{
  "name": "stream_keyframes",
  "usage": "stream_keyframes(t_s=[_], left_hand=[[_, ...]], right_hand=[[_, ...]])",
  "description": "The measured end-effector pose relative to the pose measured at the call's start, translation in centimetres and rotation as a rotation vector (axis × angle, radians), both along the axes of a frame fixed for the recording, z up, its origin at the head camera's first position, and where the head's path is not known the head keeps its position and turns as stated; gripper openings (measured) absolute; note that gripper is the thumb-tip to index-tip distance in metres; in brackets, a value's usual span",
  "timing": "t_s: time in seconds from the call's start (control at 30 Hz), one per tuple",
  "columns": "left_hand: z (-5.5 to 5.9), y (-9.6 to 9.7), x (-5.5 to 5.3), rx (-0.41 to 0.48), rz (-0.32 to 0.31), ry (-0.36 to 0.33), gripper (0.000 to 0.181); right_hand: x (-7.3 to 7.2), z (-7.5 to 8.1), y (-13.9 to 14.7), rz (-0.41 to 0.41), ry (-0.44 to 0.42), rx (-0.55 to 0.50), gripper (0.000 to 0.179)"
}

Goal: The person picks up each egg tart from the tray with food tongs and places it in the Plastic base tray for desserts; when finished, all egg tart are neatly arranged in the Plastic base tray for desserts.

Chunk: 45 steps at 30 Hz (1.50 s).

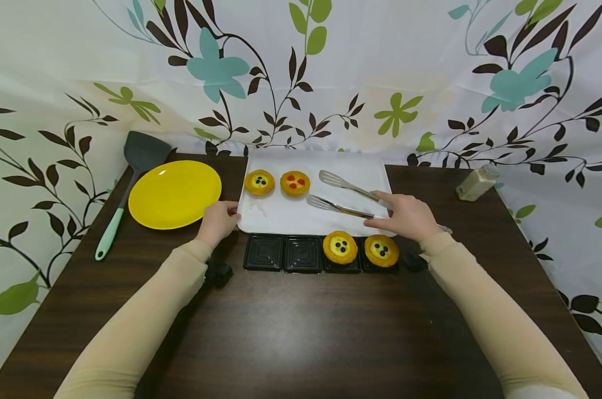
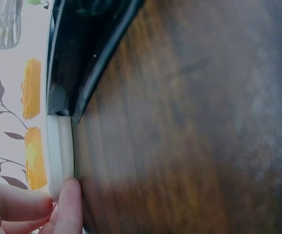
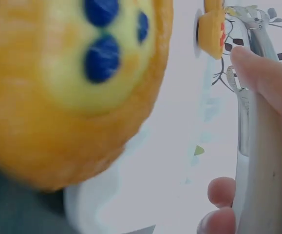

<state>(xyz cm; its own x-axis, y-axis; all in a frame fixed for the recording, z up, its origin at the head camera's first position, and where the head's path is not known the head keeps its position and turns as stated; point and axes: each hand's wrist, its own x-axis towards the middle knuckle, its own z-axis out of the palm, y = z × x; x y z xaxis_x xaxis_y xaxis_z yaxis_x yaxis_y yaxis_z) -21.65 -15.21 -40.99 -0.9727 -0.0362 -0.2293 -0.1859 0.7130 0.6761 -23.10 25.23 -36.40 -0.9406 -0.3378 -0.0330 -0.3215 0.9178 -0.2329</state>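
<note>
Steel tongs [image 1: 356, 211] gripped in my right hand [image 1: 405, 215], tray [image 1: 281, 220] pinched in my left hand [image 1: 218, 223] — I'd brace one, squeeze gently.

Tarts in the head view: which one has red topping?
The tart on the white tray nearer the tongs: its pieces are red, while the other three tarts carry dark blue ones.

The tongs [image 1: 354, 212] are gleaming like metal and the tray [image 1: 281, 216] is looking smooth; the near black containers [image 1: 263, 252] are shining like plastic, the wood-grained counter [image 1: 301, 332] is glinting, the far cloth [image 1: 355, 66] is looking matt.
</note>
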Motion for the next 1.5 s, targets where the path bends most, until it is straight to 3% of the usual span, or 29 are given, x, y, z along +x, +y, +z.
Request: stream_keyframes(t_s=[0.3,0.7,1.0,1.5], left_hand=[[-0.2,-0.1,0.2,0.009,-0.013,0.032,0.040],[-0.3,0.2,-0.1,0.007,0.004,0.022,0.040],[0.0,0.0,0.0,0.025,0.015,0.012,0.041],[0.1,0.1,0.1,0.020,0.015,0.019,0.040]], right_hand=[[-3.0,-0.4,-2.7,0.043,-0.002,0.000,0.082],[-5.1,-0.6,-4.6,0.011,-0.065,0.021,0.084],[-5.3,-0.8,-5.0,0.025,-0.127,0.006,0.085],[-4.5,-1.0,-4.4,0.050,-0.088,-0.018,0.079]])
